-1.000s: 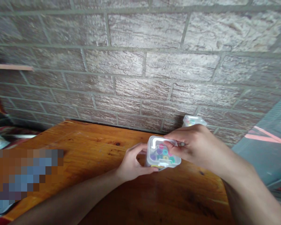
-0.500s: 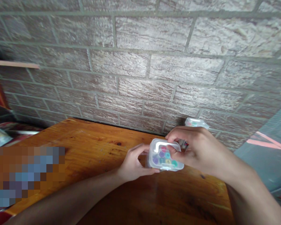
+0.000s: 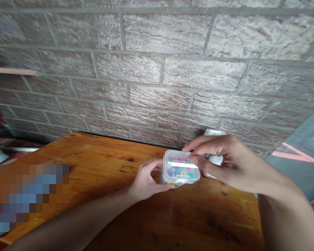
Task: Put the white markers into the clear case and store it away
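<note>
A small clear plastic box [image 3: 180,170] with coloured round pieces inside stands on the wooden table [image 3: 99,164]. My left hand [image 3: 145,181] grips its left side, fingers curled round it. My right hand [image 3: 225,162] is at the box's right top edge, thumb and fingers pinching the lid. A second clear box [image 3: 214,134] stands behind my right hand by the wall, mostly hidden.
A brick wall [image 3: 157,69] runs close behind the table. A blurred-out patch [image 3: 28,198] covers the table's left front. A grey surface with a pink stripe [image 3: 298,153] lies to the right, beyond the table's edge.
The box's lid has come level, no longer tilted towards me. My right fingers have shifted from the lid's top to its right edge. The left hand has kept its hold.
</note>
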